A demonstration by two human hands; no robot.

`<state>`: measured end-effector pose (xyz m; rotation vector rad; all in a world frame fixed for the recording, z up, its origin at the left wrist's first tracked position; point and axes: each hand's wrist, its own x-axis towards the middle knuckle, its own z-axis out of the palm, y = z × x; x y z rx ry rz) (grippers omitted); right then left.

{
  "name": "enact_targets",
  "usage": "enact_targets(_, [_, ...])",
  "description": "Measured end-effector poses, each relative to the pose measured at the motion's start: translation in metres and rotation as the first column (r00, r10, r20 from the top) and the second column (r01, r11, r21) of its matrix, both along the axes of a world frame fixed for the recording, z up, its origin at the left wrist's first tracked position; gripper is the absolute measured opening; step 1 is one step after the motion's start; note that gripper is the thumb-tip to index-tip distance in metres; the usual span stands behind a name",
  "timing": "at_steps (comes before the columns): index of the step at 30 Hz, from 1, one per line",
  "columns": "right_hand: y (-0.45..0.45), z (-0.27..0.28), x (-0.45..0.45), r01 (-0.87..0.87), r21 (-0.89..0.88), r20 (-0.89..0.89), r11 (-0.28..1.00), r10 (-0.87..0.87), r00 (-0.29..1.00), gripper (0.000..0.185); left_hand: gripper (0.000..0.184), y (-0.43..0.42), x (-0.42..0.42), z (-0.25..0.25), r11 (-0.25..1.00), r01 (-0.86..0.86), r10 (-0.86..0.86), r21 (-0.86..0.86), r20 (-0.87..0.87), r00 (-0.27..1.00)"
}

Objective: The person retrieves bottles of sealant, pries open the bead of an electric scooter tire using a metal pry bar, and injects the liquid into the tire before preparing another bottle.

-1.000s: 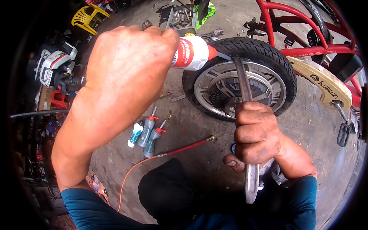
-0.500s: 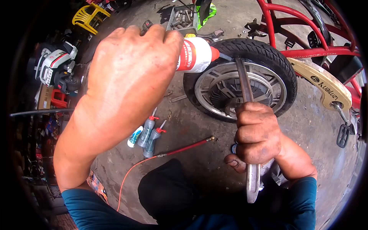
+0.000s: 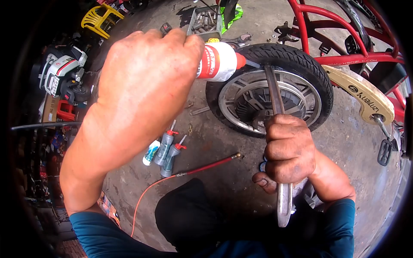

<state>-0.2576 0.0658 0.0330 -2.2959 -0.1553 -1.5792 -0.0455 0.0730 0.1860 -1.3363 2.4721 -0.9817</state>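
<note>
My left hand (image 3: 150,73) is closed around a white and red bottle (image 3: 217,61), tilted so that its orange cap and thin nozzle point right. The nozzle tip reaches the gap between the black tire (image 3: 316,71) and the metal rim, beside the end of a metal tire lever (image 3: 274,92). My right hand (image 3: 289,150) grips the lever around its middle, with its lower end sticking out below the fist. The lever's upper end is at the tire's edge. The wheel's spoked rim and hub (image 3: 266,99) show behind the lever.
A red bike frame (image 3: 340,59) with a beige swingarm (image 3: 365,92) stands right. Several bottles (image 3: 164,148) and a red air hose (image 3: 206,167) lie on the floor. A grey tool box (image 3: 205,21) is at the back, a yellow chair (image 3: 97,21) and a white scooter (image 3: 60,73) at left.
My left hand and the bottle have shifted slightly right over the last second. The lever and my right hand have barely moved.
</note>
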Motion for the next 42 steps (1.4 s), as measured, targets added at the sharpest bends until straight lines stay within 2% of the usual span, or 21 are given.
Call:
enact_targets(11, [0.0004, -0.001, 0.001, 0.005, 0.004, 0.009, 1.0, -0.005, 1.0, 0.04, 0.028, -0.0043, 0.0022, -0.0027, 1.0, -0.022, 0.023, 0.015, -0.061, 0.998])
enact_targets(29, [-0.0011, -0.0015, 0.0014, 0.004, -0.015, 0.015, 1.0, -0.004, 1.0, 0.041, 0.04, 0.0009, -0.0035, 0.0001, 0.999, -0.008, 0.012, -0.045, 0.089, 0.996])
enact_targets(42, [-0.0007, -0.0009, 0.0015, 0.007, -0.015, 0.02, 1.0, -0.007, 1.0, 0.04, 0.033, -0.0029, -0.0014, 0.0016, 1.0, 0.026, -0.026, 0.008, -0.021, 0.999])
